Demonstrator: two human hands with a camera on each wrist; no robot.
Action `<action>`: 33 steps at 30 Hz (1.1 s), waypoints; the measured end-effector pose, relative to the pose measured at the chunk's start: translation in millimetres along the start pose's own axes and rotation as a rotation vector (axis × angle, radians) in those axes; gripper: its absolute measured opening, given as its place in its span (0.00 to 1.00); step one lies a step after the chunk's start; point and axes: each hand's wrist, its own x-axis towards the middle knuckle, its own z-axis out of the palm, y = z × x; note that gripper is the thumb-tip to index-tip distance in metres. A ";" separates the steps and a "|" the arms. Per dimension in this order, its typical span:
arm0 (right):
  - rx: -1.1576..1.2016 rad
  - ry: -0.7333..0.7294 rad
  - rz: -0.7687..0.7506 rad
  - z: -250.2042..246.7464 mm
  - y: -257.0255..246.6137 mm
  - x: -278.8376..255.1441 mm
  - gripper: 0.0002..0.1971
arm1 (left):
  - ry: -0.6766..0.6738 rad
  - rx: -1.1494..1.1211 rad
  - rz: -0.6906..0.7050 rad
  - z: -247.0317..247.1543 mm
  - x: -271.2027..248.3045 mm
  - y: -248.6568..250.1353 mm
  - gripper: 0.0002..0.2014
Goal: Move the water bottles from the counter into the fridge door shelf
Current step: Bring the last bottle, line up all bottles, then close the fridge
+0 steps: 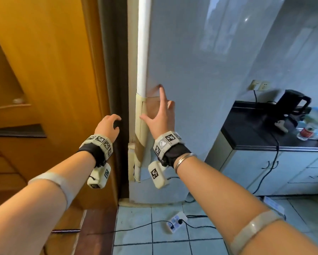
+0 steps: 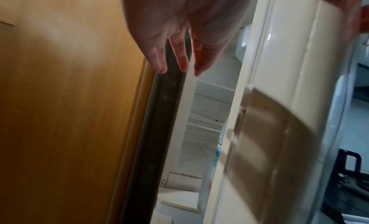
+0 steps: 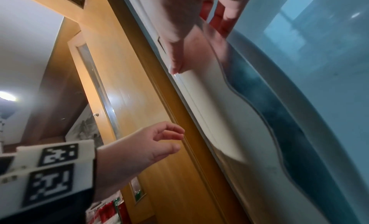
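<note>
The pale blue fridge door (image 1: 200,89) stands slightly ajar. My right hand (image 1: 160,115) lies flat on its front beside the cream handle (image 1: 141,115), fingers spread, forefinger pointing up. My left hand (image 1: 108,126) hovers by the dark gap at the door's left edge, fingers loosely curled and holding nothing. Clear water bottles (image 1: 313,126) stand on the black counter (image 1: 250,129) at the far right. In the left wrist view white fridge shelves (image 2: 209,101) show through the gap, past my left hand (image 2: 179,45). The right wrist view shows my thumb (image 3: 175,53) against the door.
A yellow wooden door (image 1: 53,80) stands close on the left of the fridge. A black kettle (image 1: 292,102) sits on the counter next to the bottles. A white power strip (image 1: 176,220) and black cables lie on the tiled floor below the fridge.
</note>
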 end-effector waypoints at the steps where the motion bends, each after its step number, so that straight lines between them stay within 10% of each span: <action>1: -0.001 -0.011 -0.018 5.0 0.3 7.3 0.51 | 0.010 0.000 -0.013 -1.3 5.0 -0.7 0.16; 18: -0.288 -0.072 -0.294 76.9 39.3 127.6 0.32 | 0.085 0.020 -0.080 -1.9 82.5 6.6 0.18; 33: -0.867 -0.292 -0.338 84.1 83.9 155.4 0.41 | 0.027 0.011 -0.046 14.5 108.9 2.3 0.18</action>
